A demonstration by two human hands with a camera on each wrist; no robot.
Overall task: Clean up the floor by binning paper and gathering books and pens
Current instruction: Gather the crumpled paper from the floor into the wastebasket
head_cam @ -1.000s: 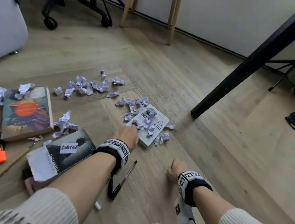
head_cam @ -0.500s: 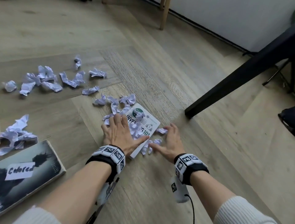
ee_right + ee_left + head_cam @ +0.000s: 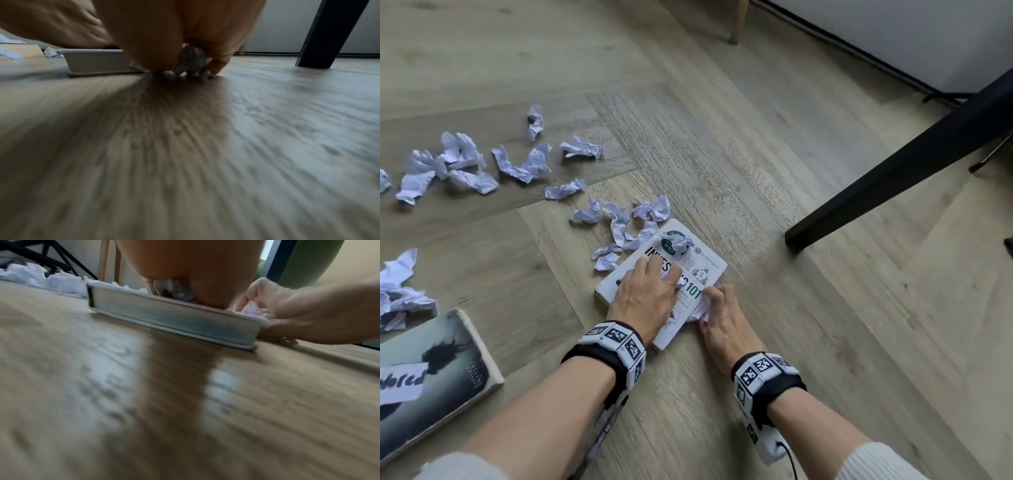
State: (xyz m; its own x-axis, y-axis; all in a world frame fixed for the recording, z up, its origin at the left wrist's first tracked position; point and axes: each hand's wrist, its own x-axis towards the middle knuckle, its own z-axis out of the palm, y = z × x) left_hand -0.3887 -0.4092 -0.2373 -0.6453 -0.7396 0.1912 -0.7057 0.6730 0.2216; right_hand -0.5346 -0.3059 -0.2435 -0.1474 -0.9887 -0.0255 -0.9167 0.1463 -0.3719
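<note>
Crumpled paper scraps [image 3: 465, 168] are lying scattered across the left of the floor [image 3: 825, 325], well apart from both hands. Half a second ago both hands were being spread flat over the white "Investing 101" book [image 3: 707, 263]; now the left hand [image 3: 645, 298] is being curled on the cover, a scrap [image 3: 174, 288] being gathered under its fingers. Just beside the book's right edge, the right hand [image 3: 722, 318] is being clenched on another scrap [image 3: 191, 60]. Binning is judged barely begun.
</note>
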